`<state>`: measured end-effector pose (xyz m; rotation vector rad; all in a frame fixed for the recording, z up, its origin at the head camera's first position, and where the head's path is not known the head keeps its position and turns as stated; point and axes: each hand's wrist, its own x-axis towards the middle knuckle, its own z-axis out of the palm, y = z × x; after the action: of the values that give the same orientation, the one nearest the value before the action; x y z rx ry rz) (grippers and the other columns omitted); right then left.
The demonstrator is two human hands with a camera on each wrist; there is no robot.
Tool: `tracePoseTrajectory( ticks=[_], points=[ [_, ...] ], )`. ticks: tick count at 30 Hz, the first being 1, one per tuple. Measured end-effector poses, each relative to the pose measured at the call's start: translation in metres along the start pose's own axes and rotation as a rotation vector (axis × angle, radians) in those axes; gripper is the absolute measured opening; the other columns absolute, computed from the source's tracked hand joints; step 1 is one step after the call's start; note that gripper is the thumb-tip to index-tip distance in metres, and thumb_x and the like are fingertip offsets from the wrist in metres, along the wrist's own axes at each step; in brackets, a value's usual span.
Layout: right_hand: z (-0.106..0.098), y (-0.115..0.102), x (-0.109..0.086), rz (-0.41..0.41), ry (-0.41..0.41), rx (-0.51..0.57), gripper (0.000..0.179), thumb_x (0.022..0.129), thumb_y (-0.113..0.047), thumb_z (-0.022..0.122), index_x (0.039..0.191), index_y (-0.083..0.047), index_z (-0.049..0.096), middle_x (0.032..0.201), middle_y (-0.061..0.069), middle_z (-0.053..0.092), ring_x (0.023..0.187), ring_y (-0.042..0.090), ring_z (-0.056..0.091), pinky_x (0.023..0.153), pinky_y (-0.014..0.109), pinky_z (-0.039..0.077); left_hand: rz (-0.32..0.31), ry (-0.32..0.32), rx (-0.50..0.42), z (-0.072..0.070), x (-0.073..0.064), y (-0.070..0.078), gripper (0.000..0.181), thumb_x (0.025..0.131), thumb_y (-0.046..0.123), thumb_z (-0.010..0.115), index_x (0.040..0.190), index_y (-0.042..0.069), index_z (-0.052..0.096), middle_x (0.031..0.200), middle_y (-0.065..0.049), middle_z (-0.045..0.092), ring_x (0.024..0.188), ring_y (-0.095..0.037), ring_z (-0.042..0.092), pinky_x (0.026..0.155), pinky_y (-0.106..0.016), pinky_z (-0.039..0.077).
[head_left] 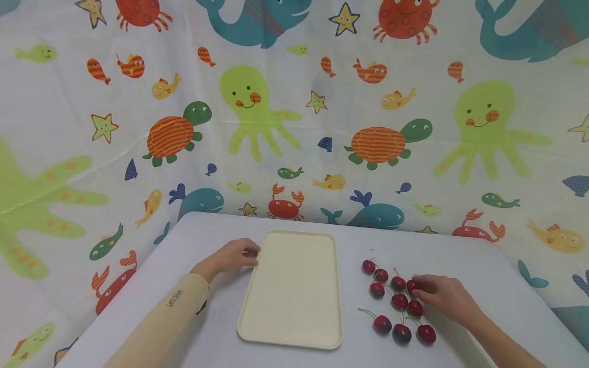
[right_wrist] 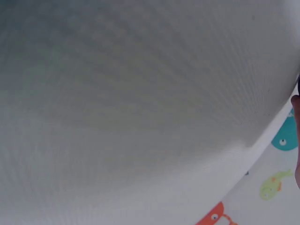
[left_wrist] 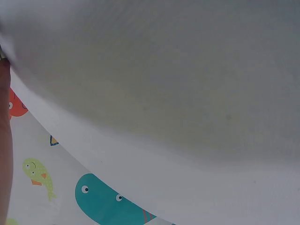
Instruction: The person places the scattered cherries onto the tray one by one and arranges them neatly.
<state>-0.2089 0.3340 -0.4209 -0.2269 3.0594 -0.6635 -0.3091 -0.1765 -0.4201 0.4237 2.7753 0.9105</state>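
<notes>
A cream rectangular tray (head_left: 294, 291) lies on the white table. My left hand (head_left: 233, 255) is at its left side in the head view, with curled fingers and thumb holding the rim. To the tray's right lies a loose group of dark red cherries (head_left: 399, 301), several with green stems. My right hand (head_left: 448, 296) pinches one cherry (head_left: 412, 287) at the group's right edge, between thumb and fingers. Both wrist views show mostly the tabletop, with only a strip of the left hand (left_wrist: 4, 140) and of the right hand (right_wrist: 297, 136) at the outer edges.
The white table (head_left: 202, 327) extends around the tray and the cherries. Behind it and along the left hangs a white cloth (head_left: 276, 168) printed with sea animals. Three cherries, one of them (head_left: 382, 324) with a long stem, lie nearest the front.
</notes>
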Motion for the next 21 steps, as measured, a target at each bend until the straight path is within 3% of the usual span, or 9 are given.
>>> tracePoseTrajectory(
  ticks=[10, 21],
  points=[
    [-0.007, -0.004, 0.004, -0.031, 0.075, -0.04, 0.043, 0.078, -0.03, 0.072, 0.112, -0.006, 0.065, 0.104, 0.011, 0.069, 0.097, 0.031, 0.063, 0.077, 0.04, 0.056, -0.01, -0.001, -0.004, -0.001, -0.001, 0.0, 0.041, 0.078, 0.024, 0.073, 0.115, 0.012, 0.06, 0.108, 0.001, 0.061, 0.098, -0.014, 0.053, 0.094, -0.038, 0.048],
    [-0.02, -0.033, 0.021, -0.073, 0.146, -0.031, 0.042, 0.08, -0.03, 0.07, 0.115, -0.006, 0.063, 0.104, 0.013, 0.068, 0.094, 0.03, 0.064, 0.078, 0.043, 0.056, -0.029, -0.003, -0.017, 0.0, -0.001, 0.002, 0.041, 0.077, 0.024, 0.073, 0.115, 0.014, 0.06, 0.109, 0.001, 0.061, 0.101, -0.015, 0.054, 0.095, -0.039, 0.048]
  ],
)
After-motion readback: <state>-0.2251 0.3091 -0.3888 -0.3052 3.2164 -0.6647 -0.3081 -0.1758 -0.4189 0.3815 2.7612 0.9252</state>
